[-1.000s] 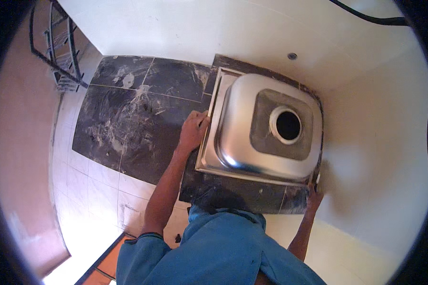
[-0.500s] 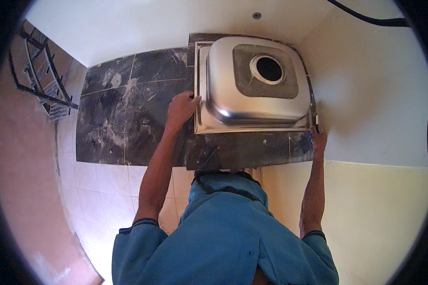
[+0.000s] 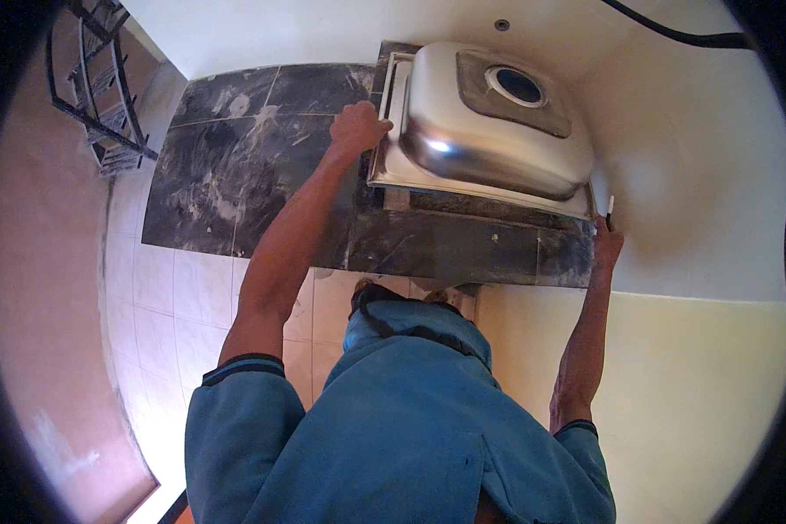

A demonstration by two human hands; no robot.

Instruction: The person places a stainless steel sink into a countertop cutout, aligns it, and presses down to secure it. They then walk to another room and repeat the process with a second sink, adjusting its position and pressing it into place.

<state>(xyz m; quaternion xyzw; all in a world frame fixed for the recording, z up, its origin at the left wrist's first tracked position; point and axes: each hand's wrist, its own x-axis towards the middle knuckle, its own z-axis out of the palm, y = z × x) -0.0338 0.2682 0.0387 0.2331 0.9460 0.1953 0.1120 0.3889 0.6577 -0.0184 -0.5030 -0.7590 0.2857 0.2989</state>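
Observation:
A steel sink lies upside down on a dark tiled counter. Its rounded bowl faces up, and a round drain hole shows in a grey patch on its base. The near rim is tilted up off the counter, with a dark gap beneath it. My left hand is closed on the left rim, thumb on top. At the near right corner my right hand grips the rim, its fingers partly hidden. A thin white stick, perhaps a pen, pokes up from that hand.
White walls stand close behind and to the right of the counter. A dark metal rack is at the far left. Pale floor tiles lie below the counter's front edge. A black cable hangs at the upper right.
The sink's near edge has come up from the counter and the sink has turned slightly clockwise. Both hands moved with it. The whole view has also shifted a little.

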